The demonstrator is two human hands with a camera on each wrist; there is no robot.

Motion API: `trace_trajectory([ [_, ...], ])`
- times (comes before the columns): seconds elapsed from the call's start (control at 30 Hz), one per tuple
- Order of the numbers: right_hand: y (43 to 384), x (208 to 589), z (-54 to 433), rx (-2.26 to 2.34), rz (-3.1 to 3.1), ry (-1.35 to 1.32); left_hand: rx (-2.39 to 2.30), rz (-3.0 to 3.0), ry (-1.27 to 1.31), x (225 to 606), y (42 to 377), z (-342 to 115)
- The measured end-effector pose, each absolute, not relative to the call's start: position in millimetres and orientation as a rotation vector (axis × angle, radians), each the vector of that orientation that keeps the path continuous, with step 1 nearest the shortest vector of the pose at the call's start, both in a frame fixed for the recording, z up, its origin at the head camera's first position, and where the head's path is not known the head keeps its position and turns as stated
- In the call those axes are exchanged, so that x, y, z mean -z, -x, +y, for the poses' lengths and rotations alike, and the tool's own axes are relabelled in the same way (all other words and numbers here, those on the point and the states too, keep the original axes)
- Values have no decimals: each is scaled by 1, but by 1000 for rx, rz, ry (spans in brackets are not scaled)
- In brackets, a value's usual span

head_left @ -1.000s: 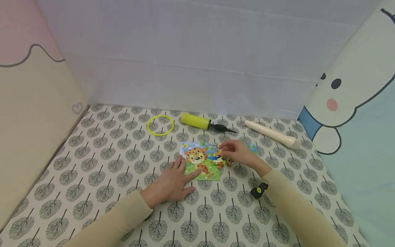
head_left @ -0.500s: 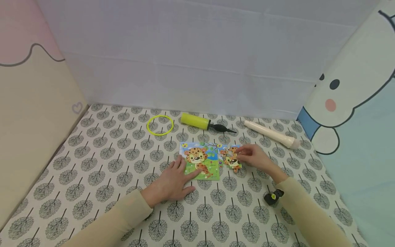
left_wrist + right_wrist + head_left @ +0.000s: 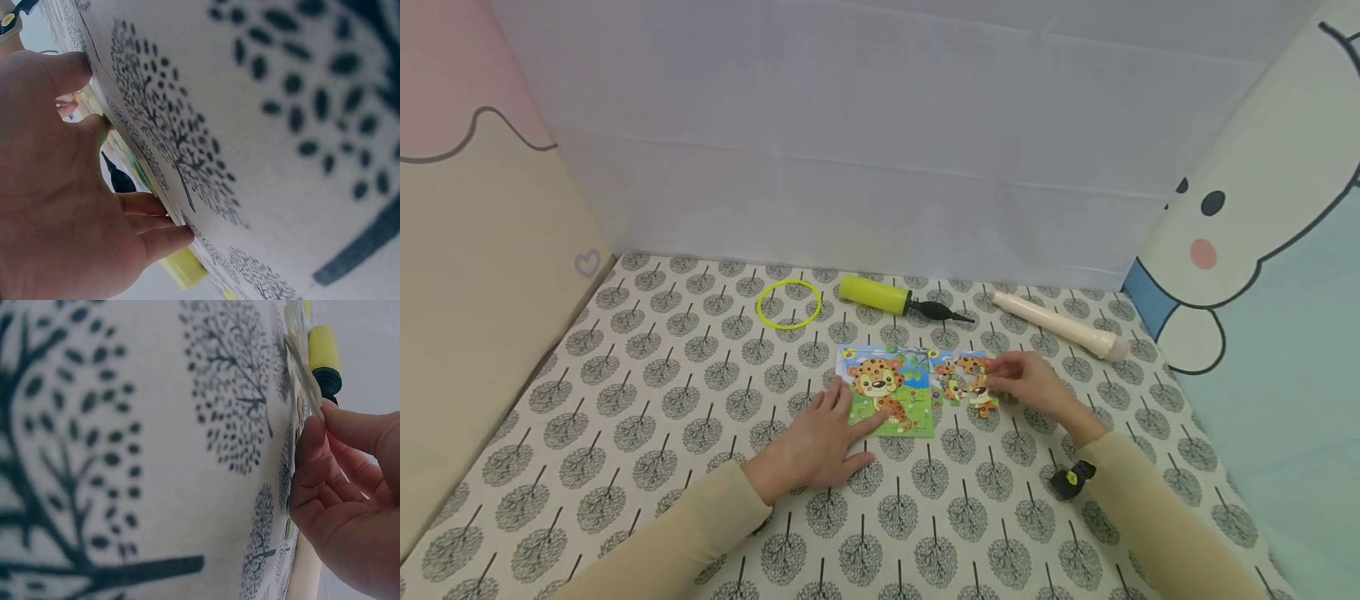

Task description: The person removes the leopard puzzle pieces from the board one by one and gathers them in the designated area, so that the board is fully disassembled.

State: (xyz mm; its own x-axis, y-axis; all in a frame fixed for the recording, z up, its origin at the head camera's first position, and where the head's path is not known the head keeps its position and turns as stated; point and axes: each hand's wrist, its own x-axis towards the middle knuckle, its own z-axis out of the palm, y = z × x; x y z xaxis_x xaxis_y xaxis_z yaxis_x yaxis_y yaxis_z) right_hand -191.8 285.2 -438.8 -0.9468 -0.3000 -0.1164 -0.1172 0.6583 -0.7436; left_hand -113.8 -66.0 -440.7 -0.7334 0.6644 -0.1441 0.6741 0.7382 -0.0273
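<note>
The thumb and finger of the right hand [image 3: 1036,388] are bent close together and pinch a puzzle piece [image 3: 305,378] by its edge. Around its fingertips the other pieces [image 3: 955,389] lie in a loose group, with gaps between some of them. Just beside this group, on its left, is the leopard card [image 3: 917,404]. The left hand [image 3: 818,437] has its fingers straight and spread; it grasps nothing, and its index finger rests on the card. Farther back on the cloth [image 3: 655,467] lie a ring [image 3: 788,327], a pump [image 3: 875,294] and a pale stick [image 3: 1056,323].
</note>
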Motion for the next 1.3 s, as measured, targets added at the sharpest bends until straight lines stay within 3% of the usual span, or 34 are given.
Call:
trace_trajectory([
  [0.67,194,444,279,930,2847,352,95,2808,-1076,440,113,-66],
  [1.3,192,430,215,948,2655,717,92,2816,-1097,439,113,-66],
])
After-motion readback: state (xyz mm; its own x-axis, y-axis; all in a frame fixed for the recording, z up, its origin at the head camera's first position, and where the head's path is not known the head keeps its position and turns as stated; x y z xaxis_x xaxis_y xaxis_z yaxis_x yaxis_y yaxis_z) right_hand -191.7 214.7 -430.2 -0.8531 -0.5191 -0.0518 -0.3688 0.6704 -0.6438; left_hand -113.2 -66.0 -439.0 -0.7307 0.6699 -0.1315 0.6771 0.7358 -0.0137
